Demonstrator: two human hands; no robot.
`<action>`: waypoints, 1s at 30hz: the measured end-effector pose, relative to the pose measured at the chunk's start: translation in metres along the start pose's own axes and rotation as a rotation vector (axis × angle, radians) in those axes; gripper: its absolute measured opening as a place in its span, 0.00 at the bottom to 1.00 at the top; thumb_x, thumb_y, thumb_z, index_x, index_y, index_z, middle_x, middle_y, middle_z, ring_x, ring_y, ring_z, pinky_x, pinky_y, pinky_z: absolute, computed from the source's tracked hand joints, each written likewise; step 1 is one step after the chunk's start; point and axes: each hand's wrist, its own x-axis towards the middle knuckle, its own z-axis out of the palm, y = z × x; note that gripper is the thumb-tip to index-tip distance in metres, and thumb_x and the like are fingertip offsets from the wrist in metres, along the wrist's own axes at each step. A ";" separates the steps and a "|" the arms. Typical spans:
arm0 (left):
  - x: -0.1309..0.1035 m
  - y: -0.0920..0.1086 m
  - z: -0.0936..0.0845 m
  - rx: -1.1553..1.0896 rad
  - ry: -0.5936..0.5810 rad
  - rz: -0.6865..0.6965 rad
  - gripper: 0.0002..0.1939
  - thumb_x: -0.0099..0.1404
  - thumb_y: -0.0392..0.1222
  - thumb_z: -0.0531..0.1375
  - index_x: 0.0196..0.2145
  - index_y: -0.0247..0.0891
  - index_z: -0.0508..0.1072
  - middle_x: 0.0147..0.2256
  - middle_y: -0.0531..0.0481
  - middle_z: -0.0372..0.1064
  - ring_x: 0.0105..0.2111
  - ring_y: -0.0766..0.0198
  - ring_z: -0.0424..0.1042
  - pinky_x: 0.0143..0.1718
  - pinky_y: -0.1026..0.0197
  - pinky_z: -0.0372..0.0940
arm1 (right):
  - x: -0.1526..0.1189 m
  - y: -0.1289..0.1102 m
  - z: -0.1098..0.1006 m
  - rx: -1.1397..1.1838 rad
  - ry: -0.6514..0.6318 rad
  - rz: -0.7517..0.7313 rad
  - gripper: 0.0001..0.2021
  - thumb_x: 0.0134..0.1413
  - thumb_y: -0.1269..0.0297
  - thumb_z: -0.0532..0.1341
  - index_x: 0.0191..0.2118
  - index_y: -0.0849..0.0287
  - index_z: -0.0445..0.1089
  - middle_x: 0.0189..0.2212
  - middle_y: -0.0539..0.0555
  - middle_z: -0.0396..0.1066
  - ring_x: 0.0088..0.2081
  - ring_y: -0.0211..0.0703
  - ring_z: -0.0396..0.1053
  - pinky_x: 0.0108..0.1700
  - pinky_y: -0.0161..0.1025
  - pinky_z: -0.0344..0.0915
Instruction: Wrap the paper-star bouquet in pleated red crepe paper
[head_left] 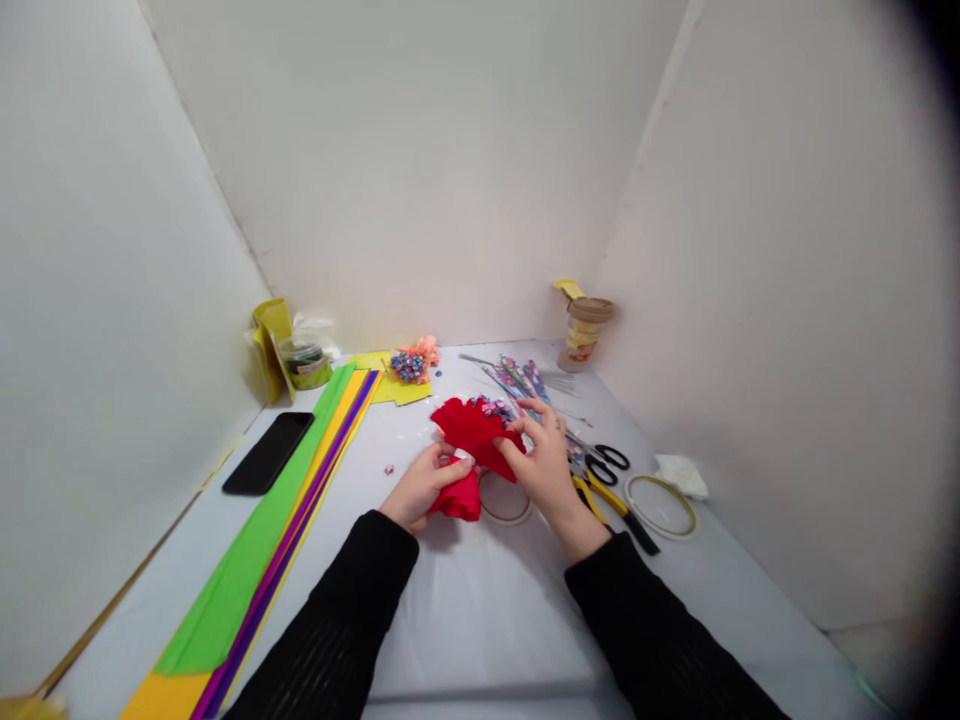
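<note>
A small bouquet wrapped in red crepe paper (478,430) is held up over the middle of the table. Its neck has a white band (463,455) around it, and bluish-pink small flowers (495,407) show behind the ruffled top edge. My left hand (429,485) grips the neck, thumb across the band. At the right edge of the paper, my right hand (541,455) has its thumb and a finger on the red sheet, other fingers raised and curved. Beneath the bouquet lies a roll of tape (506,515), partly hidden.
Long crepe paper strips (277,520) and a black phone (268,453) lie on the left. To the right are scissors (611,460), yellow-handled pliers (619,505), a tape roll (686,515) and a white tissue (682,475). A lidded cup (585,335), a tub (306,365) and a beaded cluster (409,367) stand behind.
</note>
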 end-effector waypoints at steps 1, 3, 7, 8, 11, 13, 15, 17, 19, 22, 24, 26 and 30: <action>0.000 0.000 0.000 -0.005 -0.026 -0.013 0.20 0.48 0.42 0.70 0.35 0.34 0.67 0.32 0.45 0.74 0.30 0.65 0.74 0.33 0.64 0.65 | 0.001 0.002 0.001 -0.002 0.018 0.020 0.04 0.45 0.68 0.63 0.25 0.57 0.66 0.47 0.58 0.64 0.52 0.55 0.59 0.55 0.55 0.54; 0.000 -0.001 -0.001 -0.017 -0.058 -0.045 0.19 0.49 0.42 0.69 0.36 0.33 0.68 0.32 0.43 0.75 0.30 0.64 0.74 0.33 0.64 0.66 | 0.002 0.005 0.002 -0.005 0.063 0.061 0.05 0.46 0.68 0.63 0.24 0.57 0.66 0.45 0.58 0.65 0.50 0.54 0.61 0.54 0.54 0.55; 0.000 0.000 -0.003 -0.088 0.025 -0.058 0.15 0.53 0.43 0.67 0.34 0.32 0.69 0.31 0.43 0.76 0.29 0.65 0.74 0.31 0.66 0.66 | 0.002 0.006 -0.003 0.024 0.151 0.043 0.06 0.48 0.65 0.62 0.35 0.57 0.68 0.43 0.58 0.65 0.49 0.53 0.62 0.53 0.55 0.56; 0.000 0.001 -0.004 -0.122 0.054 -0.051 0.13 0.55 0.43 0.66 0.34 0.32 0.70 0.30 0.43 0.76 0.28 0.65 0.74 0.30 0.67 0.66 | 0.002 0.005 -0.005 0.039 0.185 0.023 0.09 0.49 0.65 0.61 0.38 0.57 0.67 0.43 0.58 0.65 0.49 0.53 0.62 0.54 0.55 0.56; 0.002 0.004 -0.006 -0.254 0.098 -0.076 0.11 0.59 0.43 0.62 0.36 0.31 0.71 0.27 0.45 0.75 0.25 0.66 0.73 0.25 0.68 0.66 | 0.000 0.002 -0.011 0.060 0.208 -0.082 0.10 0.51 0.66 0.59 0.42 0.55 0.66 0.44 0.57 0.64 0.49 0.52 0.62 0.54 0.55 0.56; 0.003 0.005 -0.007 -0.328 0.089 -0.132 0.11 0.61 0.43 0.60 0.36 0.31 0.71 0.26 0.45 0.74 0.24 0.66 0.73 0.23 0.69 0.66 | -0.002 -0.001 -0.012 0.044 0.121 -0.177 0.11 0.51 0.68 0.59 0.42 0.54 0.67 0.47 0.57 0.63 0.51 0.53 0.61 0.55 0.56 0.55; 0.003 0.007 -0.007 -0.371 0.085 -0.169 0.11 0.63 0.43 0.58 0.36 0.30 0.71 0.25 0.45 0.73 0.24 0.65 0.73 0.23 0.68 0.67 | -0.003 -0.003 -0.010 0.003 0.014 -0.251 0.14 0.48 0.68 0.61 0.44 0.52 0.68 0.51 0.58 0.60 0.55 0.55 0.57 0.57 0.57 0.53; 0.003 0.009 -0.006 -0.397 0.101 -0.175 0.10 0.64 0.42 0.57 0.36 0.30 0.71 0.24 0.45 0.72 0.24 0.64 0.73 0.24 0.66 0.68 | -0.003 -0.003 -0.007 -0.049 -0.063 -0.289 0.15 0.47 0.69 0.62 0.43 0.52 0.70 0.54 0.58 0.57 0.59 0.57 0.52 0.59 0.59 0.50; 0.001 0.011 -0.006 -0.432 0.125 -0.175 0.09 0.64 0.39 0.56 0.36 0.31 0.71 0.24 0.45 0.72 0.24 0.64 0.73 0.25 0.65 0.69 | -0.003 -0.001 -0.004 -0.088 -0.099 -0.308 0.10 0.48 0.70 0.62 0.38 0.52 0.72 0.56 0.57 0.56 0.61 0.58 0.47 0.60 0.60 0.49; -0.001 0.015 -0.007 -0.522 0.137 -0.215 0.09 0.64 0.37 0.53 0.37 0.30 0.71 0.26 0.44 0.72 0.24 0.65 0.72 0.25 0.65 0.69 | -0.002 0.004 -0.001 -0.106 -0.110 -0.337 0.07 0.50 0.72 0.61 0.31 0.52 0.74 0.56 0.55 0.57 0.62 0.58 0.46 0.60 0.59 0.49; -0.002 0.017 -0.008 -0.586 0.126 -0.253 0.12 0.66 0.37 0.50 0.38 0.29 0.70 0.27 0.43 0.72 0.23 0.65 0.72 0.24 0.65 0.69 | -0.001 0.009 -0.002 -0.116 -0.103 -0.355 0.08 0.50 0.73 0.61 0.29 0.52 0.75 0.56 0.54 0.58 0.61 0.57 0.46 0.60 0.59 0.49; -0.003 0.019 -0.009 -0.629 0.105 -0.275 0.15 0.67 0.38 0.47 0.40 0.29 0.70 0.29 0.42 0.72 0.22 0.66 0.71 0.23 0.66 0.69 | 0.001 0.012 -0.004 -0.124 -0.086 -0.368 0.09 0.51 0.73 0.61 0.29 0.51 0.75 0.55 0.54 0.59 0.61 0.57 0.46 0.60 0.59 0.50; -0.005 0.022 -0.008 -0.681 0.074 -0.313 0.16 0.68 0.40 0.46 0.42 0.30 0.70 0.31 0.42 0.72 0.21 0.67 0.69 0.22 0.66 0.69 | 0.004 0.017 -0.006 -0.124 -0.046 -0.382 0.10 0.50 0.74 0.61 0.29 0.50 0.76 0.54 0.54 0.60 0.60 0.56 0.48 0.60 0.59 0.51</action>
